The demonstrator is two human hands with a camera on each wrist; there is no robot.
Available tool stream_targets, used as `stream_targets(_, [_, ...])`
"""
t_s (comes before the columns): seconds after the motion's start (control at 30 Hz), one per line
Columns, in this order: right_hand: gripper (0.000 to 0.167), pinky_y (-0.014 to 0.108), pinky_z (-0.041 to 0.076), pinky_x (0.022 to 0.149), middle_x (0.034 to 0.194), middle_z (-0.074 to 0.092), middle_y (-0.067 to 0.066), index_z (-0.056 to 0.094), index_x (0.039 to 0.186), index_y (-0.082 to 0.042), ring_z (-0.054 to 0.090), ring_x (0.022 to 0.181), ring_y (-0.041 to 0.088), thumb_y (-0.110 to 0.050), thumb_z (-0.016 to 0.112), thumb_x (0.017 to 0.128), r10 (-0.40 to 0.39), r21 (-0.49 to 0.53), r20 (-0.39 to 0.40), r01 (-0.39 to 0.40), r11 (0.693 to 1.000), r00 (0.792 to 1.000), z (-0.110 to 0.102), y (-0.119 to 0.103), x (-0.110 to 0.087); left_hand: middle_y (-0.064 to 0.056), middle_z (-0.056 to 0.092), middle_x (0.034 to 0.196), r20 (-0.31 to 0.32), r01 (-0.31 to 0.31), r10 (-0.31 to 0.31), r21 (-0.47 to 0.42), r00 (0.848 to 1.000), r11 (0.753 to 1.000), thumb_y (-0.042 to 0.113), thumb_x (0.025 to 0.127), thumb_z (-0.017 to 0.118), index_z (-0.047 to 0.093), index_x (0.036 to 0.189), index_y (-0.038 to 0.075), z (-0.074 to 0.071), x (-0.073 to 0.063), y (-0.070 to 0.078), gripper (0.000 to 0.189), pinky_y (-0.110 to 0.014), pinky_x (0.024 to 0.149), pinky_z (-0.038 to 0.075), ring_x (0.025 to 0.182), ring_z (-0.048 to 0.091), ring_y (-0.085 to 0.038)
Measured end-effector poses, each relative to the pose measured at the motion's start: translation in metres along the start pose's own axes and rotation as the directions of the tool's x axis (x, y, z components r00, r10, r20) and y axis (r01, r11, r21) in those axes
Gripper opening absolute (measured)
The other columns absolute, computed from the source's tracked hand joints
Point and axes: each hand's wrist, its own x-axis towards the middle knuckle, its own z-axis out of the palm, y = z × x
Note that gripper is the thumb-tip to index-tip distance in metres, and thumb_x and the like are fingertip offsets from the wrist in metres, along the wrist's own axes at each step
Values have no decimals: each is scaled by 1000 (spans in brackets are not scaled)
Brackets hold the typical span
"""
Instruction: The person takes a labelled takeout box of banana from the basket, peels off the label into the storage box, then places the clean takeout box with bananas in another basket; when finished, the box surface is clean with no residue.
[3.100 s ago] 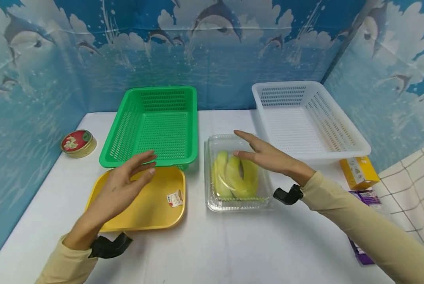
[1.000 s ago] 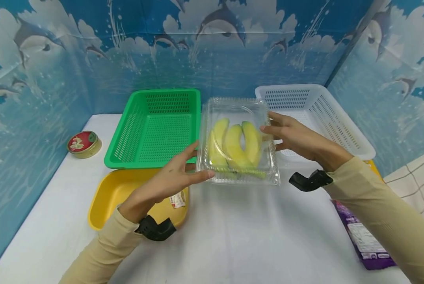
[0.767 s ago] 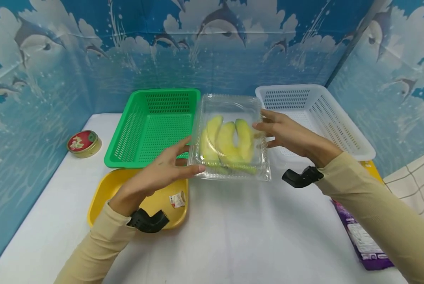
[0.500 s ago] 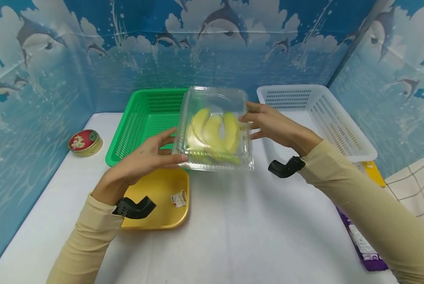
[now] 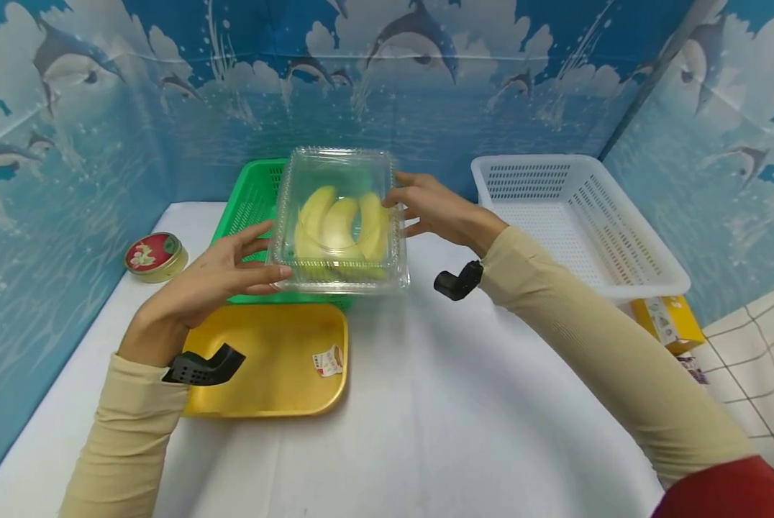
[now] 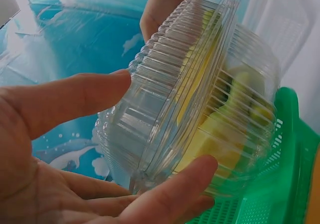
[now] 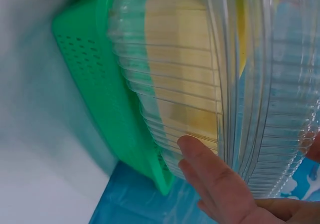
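A clear plastic clamshell container (image 5: 342,164) with several bananas (image 5: 338,229) inside hangs raised and slightly tilted over the green basket (image 5: 247,208), hiding much of it. My left hand (image 5: 208,277) grips its left side, thumb on the lid; in the left wrist view, fingers reach under the container (image 6: 165,99). On the opposite side, my right hand (image 5: 442,210) holds the upper right edge. The right wrist view has those fingertips (image 7: 192,149) against the ribbed lower half. The lid looks closed.
A yellow tray (image 5: 257,367) holding a small printed packet (image 5: 327,361) lies in front of the green basket. A round red-topped tin (image 5: 155,257) stands left. At right are a white basket (image 5: 620,291), a yellow box (image 5: 675,324) and a mostly hidden purple package (image 5: 693,368).
The container, on the table between my separate hands at first, was gripped from both sides and lifted. Over the last second it moved left, from between the baskets to over the green one.
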Motion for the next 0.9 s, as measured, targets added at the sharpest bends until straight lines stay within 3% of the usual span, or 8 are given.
stream_targets(0.17, [76, 45, 44, 105, 165, 10, 1, 0, 159, -22, 33, 142, 32, -22, 49, 101, -4, 23, 6, 4, 1000, 1000, 11, -7, 13, -12, 10, 163, -18, 9, -9, 35, 1000, 999, 27, 98, 63, 4, 160, 15, -15, -5, -2, 86, -47, 98, 49, 120, 59, -27])
stream_targets(0.37, [77, 45, 44, 105, 165, 6, -2, 3, 160, -21, 32, 142, 33, -18, 49, 98, -34, 45, 0, 34, 998, 999, 21, -12, 29, -13, 6, 164, -25, 28, -28, 16, 999, 999, 23, 99, 60, 1, 160, 16, -29, -4, -11, 85, -38, 95, 52, 114, 59, -11])
stream_targets(0.5, [76, 44, 40, 109, 165, 6, -5, 6, 160, -22, 24, 146, 33, -17, 50, 98, -49, 58, -13, 49, 997, 999, 27, -13, 40, -13, 3, 164, -38, 49, -50, -38, 998, 998, 19, 100, 60, -2, 159, 15, -36, 1, -15, 86, -31, 91, 54, 121, 55, -19])
stream_targets(0.67, [78, 46, 36, 112, 165, 4, -5, 4, 160, -21, 16, 148, 34, -15, 51, 98, -41, 78, 0, 41, 996, 999, 34, -10, 55, -15, 1, 164, -55, 81, -86, -93, 995, 992, 14, 99, 60, -4, 159, 14, -42, 7, -22, 88, -31, 91, 54, 132, 43, -33])
stream_targets(0.9, [75, 48, 37, 111, 165, 5, -1, 6, 160, -18, 17, 148, 35, -10, 52, 100, -18, 123, 2, 18, 992, 1000, 43, -1, 69, -14, -3, 164, -31, 95, -101, -154, 994, 984, 11, 99, 58, -3, 159, 11, -51, 15, -38, 85, -37, 96, 52, 121, 52, -21])
